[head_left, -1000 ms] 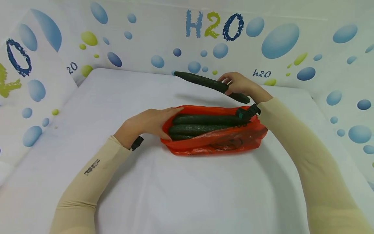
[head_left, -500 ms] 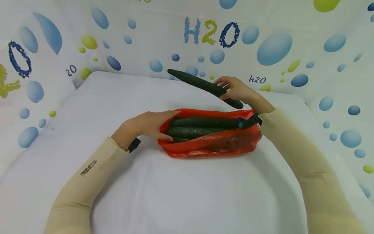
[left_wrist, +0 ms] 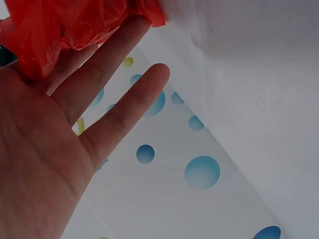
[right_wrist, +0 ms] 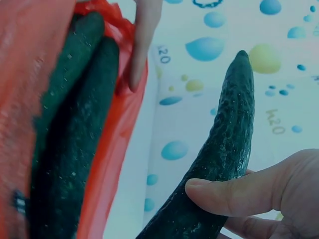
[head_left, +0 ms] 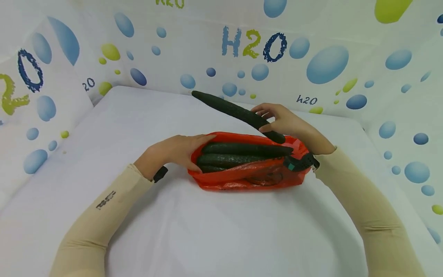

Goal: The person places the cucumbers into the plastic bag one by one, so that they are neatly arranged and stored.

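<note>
A long dark green cucumber [head_left: 228,108] slants in the air above the back of a red plastic bag [head_left: 221,184]. My right hand [head_left: 287,124] grips it near its lower, right end; in the right wrist view the thumb [right_wrist: 224,194] lies across the cucumber [right_wrist: 234,114]. Several cucumbers [head_left: 238,148] lie side by side in the bag, seen through its open mouth. At the bag's left end my left hand [head_left: 176,151] spreads its fingers and touches the mouth's edge. From the left wrist view, the fingers [left_wrist: 94,77] look mostly straight against the red plastic [left_wrist: 84,22].
The bag lies on a white-covered table [head_left: 214,231]. Behind and beside it rise white sheets [head_left: 204,34] printed with blue and green drops. Small dark wrist cameras [head_left: 302,162] are strapped at both wrists.
The held cucumber has come down and a little left, its right end now close over the bag's back edge. My left hand stays at the bag's mouth. The head view has tilted slightly.
</note>
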